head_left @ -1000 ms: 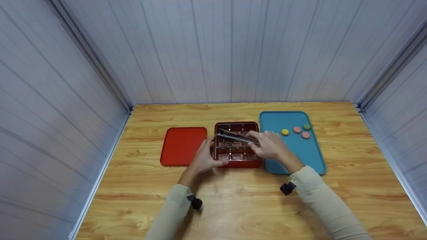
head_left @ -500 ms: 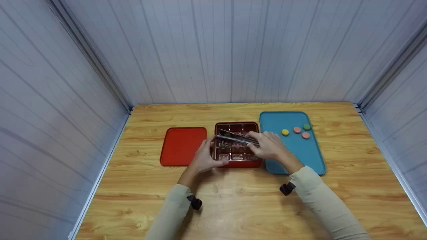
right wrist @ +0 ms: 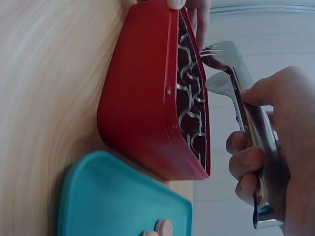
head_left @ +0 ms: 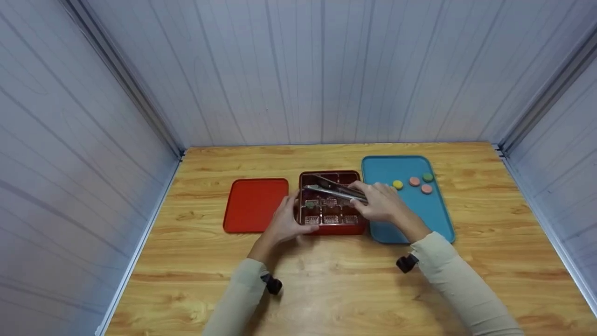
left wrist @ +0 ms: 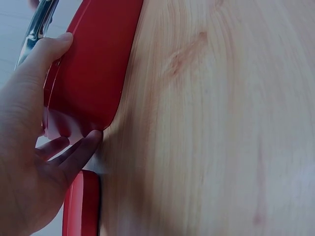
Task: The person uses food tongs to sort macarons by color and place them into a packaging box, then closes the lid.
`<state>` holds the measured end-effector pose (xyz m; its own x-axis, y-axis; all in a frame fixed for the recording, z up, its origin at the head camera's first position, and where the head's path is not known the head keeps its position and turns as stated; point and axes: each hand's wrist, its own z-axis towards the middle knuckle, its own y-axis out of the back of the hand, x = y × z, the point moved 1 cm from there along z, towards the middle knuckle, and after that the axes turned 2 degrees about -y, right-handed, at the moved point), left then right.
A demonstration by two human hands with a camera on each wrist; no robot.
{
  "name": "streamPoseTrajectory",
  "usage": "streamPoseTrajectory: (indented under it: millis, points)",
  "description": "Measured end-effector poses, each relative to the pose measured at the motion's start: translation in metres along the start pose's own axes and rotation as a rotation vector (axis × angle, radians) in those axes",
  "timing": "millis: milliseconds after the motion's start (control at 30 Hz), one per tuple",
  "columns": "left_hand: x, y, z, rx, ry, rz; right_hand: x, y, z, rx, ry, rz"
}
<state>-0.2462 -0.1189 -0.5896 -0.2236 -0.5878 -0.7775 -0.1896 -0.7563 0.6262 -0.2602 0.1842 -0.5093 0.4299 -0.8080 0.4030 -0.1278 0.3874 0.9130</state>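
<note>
My left hand [head_left: 285,223] holds the near left corner of a deep red box [head_left: 340,229], thumb at the front rim and fingers along the left side. Clear dividers split the box's inside into small compartments. A green macaron [head_left: 309,204] lies in the left compartment of the middle row. Metal serving tongs [right wrist: 263,142] are gripped in my right hand [head_left: 378,201], slanting over the box. One arm ends in a fork [right wrist: 211,53], the other in a spoon-like tip [right wrist: 220,84]. These ends stand apart with nothing between them.
A blue tray [head_left: 410,224] at the box's right bears a yellow macaron [head_left: 397,185], two pink macarons [head_left: 414,181] and a green one [head_left: 427,177]. The red lid [head_left: 255,205] lies left of the box. Pale panels [head_left: 322,70] wall in the table.
The tongs have shifted slightly right and their ends have spread. A green macaron now shows plainly in the left middle compartment. My left hand has stayed on the box.
</note>
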Motion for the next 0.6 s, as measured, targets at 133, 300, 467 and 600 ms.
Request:
streamPoseTrajectory:
  millis: [133,300,467,600]
  points:
    - [-0.001,-0.001,-0.001,0.004,0.021,-0.002,-0.006,0.005,-0.004,-0.001,-0.023,0.009]
    - [-0.001,-0.004,0.001,0.019,0.028,-0.002,-0.018,0.012,-0.010,-0.021,-0.045,-0.033]
    - [0.031,-0.016,0.012,0.006,0.012,0.029,-0.029,0.019,-0.013,-0.035,-0.071,-0.030]
    - [0.026,-0.012,0.009,-0.008,-0.007,0.032,-0.038,0.025,-0.015,-0.053,-0.088,-0.030]
